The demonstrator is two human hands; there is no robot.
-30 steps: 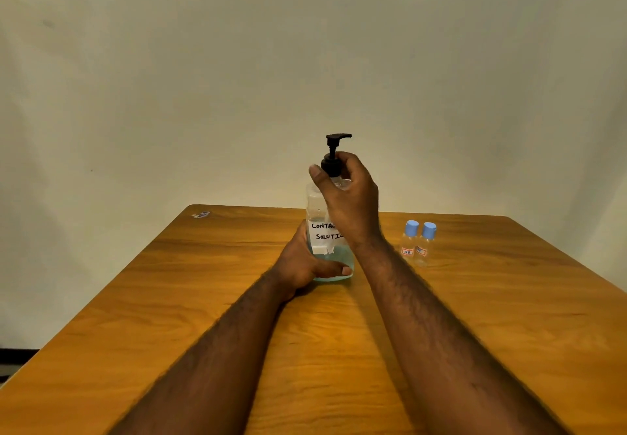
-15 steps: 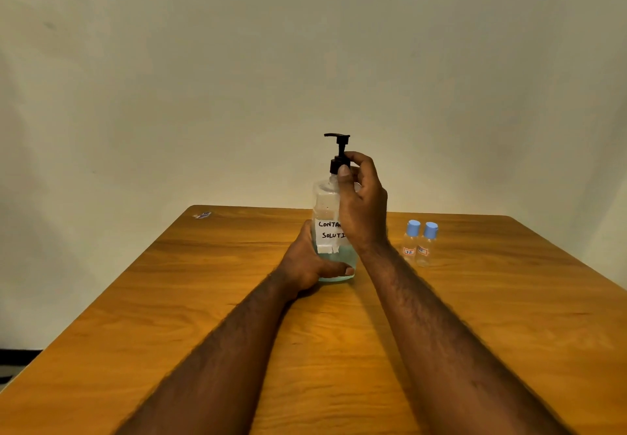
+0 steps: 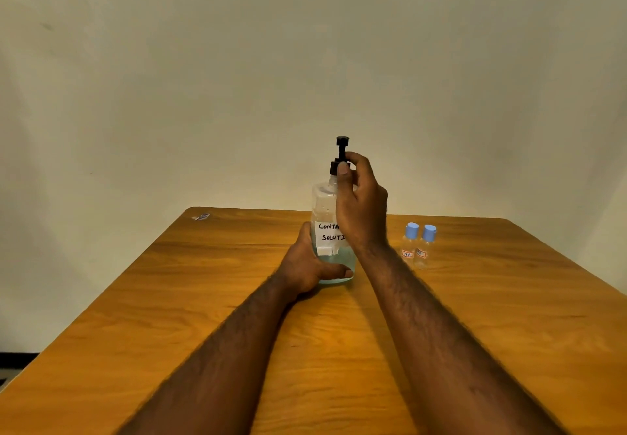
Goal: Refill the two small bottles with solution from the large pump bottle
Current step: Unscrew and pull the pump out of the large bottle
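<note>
Gripping pump bottle, left hand (right hand pinches collar).

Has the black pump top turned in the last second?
Yes. The pump top pointed its spout toward the two small bottles, then away from them; now it faces along the camera's line, the right hand gripping its collar.

Left hand gripping, right hand pinching

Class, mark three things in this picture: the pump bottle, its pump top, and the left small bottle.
pump bottle (image 3: 322, 201), head view, clear shoulder.
pump top (image 3: 342, 141), head view, black spout head.
left small bottle (image 3: 412, 230), head view, blue cap.
</note>
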